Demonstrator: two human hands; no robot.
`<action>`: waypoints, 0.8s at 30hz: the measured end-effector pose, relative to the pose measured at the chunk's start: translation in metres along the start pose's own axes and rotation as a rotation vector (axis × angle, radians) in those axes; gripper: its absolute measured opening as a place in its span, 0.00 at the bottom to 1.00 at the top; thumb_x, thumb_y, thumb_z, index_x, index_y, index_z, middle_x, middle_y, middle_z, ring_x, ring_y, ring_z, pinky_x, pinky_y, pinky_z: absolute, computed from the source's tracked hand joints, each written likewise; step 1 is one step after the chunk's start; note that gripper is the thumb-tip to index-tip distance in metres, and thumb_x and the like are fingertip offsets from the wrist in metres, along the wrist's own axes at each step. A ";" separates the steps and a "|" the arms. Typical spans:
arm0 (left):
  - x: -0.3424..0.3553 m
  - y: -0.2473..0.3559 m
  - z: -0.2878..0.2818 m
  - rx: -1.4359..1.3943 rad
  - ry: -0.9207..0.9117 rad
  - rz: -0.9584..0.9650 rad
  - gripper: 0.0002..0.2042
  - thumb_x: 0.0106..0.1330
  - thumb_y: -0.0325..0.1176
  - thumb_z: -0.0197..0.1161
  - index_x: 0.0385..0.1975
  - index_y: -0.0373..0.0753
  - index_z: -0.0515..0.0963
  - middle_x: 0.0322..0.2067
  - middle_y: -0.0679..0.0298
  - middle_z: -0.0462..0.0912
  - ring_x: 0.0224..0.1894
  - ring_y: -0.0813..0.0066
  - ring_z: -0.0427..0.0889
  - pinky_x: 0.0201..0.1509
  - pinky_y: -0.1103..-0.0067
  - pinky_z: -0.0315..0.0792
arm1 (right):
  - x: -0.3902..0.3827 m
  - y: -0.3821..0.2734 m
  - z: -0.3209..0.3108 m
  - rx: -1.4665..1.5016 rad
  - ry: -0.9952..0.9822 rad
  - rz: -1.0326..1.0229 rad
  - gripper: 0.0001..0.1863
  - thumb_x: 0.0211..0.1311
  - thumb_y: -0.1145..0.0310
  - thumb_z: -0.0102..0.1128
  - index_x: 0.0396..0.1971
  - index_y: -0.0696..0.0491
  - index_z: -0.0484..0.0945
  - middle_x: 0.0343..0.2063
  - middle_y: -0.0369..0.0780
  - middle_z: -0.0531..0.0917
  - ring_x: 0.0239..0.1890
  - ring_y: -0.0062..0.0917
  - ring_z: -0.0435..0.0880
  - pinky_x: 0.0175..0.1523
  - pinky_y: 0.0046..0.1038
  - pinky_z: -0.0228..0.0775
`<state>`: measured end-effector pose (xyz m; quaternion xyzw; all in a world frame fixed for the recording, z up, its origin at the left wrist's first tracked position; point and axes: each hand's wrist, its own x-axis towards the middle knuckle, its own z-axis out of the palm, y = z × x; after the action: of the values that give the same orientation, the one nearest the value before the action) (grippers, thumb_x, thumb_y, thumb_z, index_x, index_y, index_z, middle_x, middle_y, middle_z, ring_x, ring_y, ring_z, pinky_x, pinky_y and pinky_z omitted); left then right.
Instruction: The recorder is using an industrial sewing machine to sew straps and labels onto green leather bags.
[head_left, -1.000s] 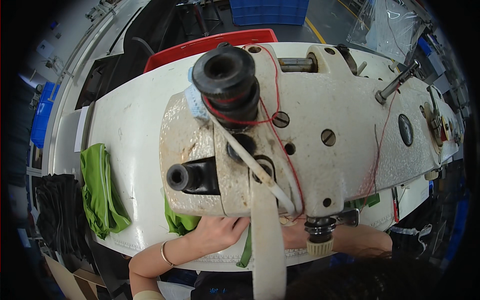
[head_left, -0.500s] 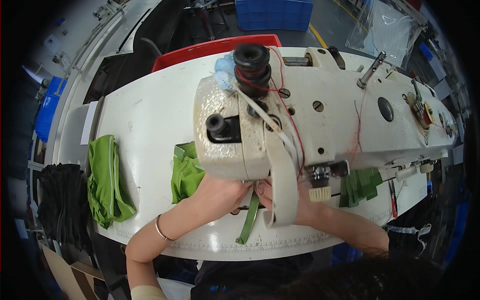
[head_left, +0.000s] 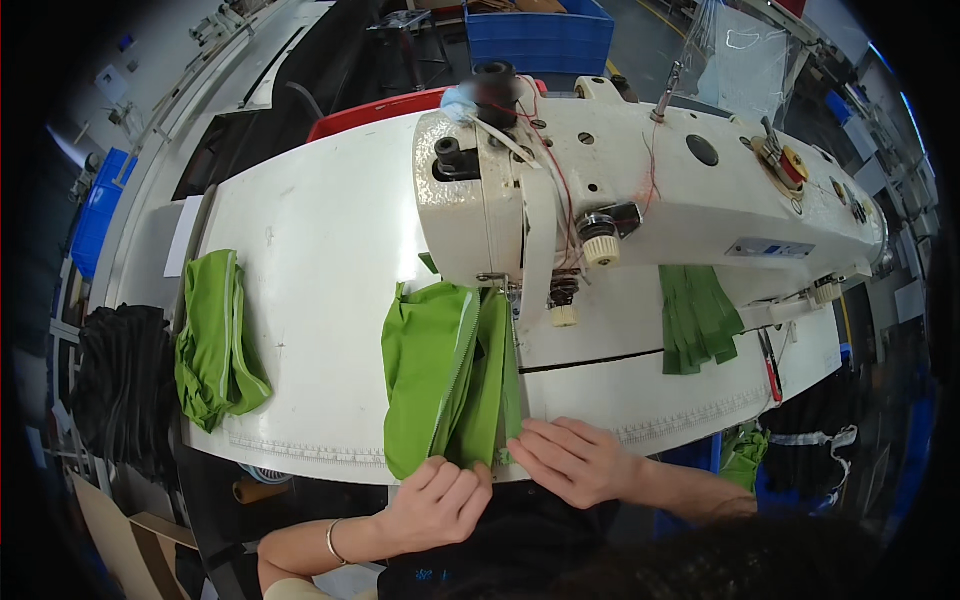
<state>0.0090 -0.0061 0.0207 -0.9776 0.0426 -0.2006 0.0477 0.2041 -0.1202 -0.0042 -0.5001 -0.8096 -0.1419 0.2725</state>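
A bright green fabric piece (head_left: 415,370) with a pale zipper (head_left: 455,375) along it lies on the table, its far end beneath the needle area of a white sewing machine (head_left: 600,220). My left hand (head_left: 440,505) is closed on the near edge of this fabric, by the table's front edge. Along the fabric's right side runs a narrow green strip (head_left: 511,395). Its near end is pinched in the fingers of my right hand (head_left: 580,462), just right of my left hand. The fingertips of both hands are partly hidden.
Another folded green fabric piece (head_left: 215,340) lies at the table's left, beside stacked black fabric (head_left: 120,390). Several dark green strips (head_left: 697,320) hang flat right of the needle. Red-handled snips (head_left: 770,365) rest at the right. Behind stand a red bin (head_left: 375,115) and a blue crate (head_left: 540,40).
Both hands have come back from under the machine head toward the front edge. The zippered green fabric now stretches from the needle toward me, where earlier a strip end showed. My view has shifted.
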 end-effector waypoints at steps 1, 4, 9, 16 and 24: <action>-0.004 0.004 0.000 0.007 0.031 -0.088 0.08 0.44 0.26 0.58 0.26 0.35 0.77 0.22 0.68 0.66 0.24 0.75 0.67 0.34 0.80 0.65 | 0.000 -0.001 -0.001 0.001 0.015 -0.008 0.16 0.47 0.71 0.54 0.37 0.61 0.77 0.37 0.42 0.77 0.43 0.30 0.78 0.42 0.26 0.71; -0.005 0.010 0.005 -0.005 0.178 -0.139 0.10 0.43 0.26 0.59 0.28 0.35 0.78 0.23 0.68 0.68 0.26 0.75 0.69 0.33 0.79 0.66 | 0.002 -0.001 -0.006 -0.017 0.030 -0.020 0.15 0.48 0.71 0.54 0.37 0.60 0.77 0.37 0.42 0.78 0.43 0.29 0.78 0.41 0.25 0.70; 0.000 0.004 0.012 -0.154 0.290 -0.250 0.13 0.43 0.22 0.58 0.32 0.35 0.78 0.26 0.66 0.71 0.28 0.72 0.71 0.33 0.78 0.68 | 0.008 -0.002 -0.008 -0.002 0.043 -0.001 0.13 0.49 0.72 0.55 0.35 0.60 0.78 0.37 0.42 0.78 0.42 0.29 0.79 0.36 0.23 0.70; 0.030 -0.092 0.001 -1.048 0.613 -1.121 0.04 0.65 0.23 0.49 0.30 0.33 0.71 0.24 0.72 0.69 0.28 0.87 0.63 0.32 0.89 0.58 | -0.011 -0.005 0.007 0.028 -0.131 -0.030 0.11 0.44 0.74 0.57 0.31 0.60 0.77 0.35 0.41 0.77 0.44 0.31 0.77 0.43 0.25 0.70; 0.056 -0.091 -0.049 -0.403 0.086 -0.369 0.13 0.41 0.18 0.59 0.30 0.33 0.79 0.29 0.61 0.77 0.28 0.74 0.74 0.26 0.85 0.66 | -0.011 0.001 -0.005 -0.018 -0.159 -0.029 0.13 0.42 0.72 0.56 0.31 0.61 0.76 0.36 0.41 0.76 0.45 0.33 0.76 0.46 0.28 0.70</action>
<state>0.0464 0.0745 0.0976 -0.9491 -0.0952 -0.2346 -0.1871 0.2103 -0.1304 -0.0064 -0.5004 -0.8346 -0.1131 0.2007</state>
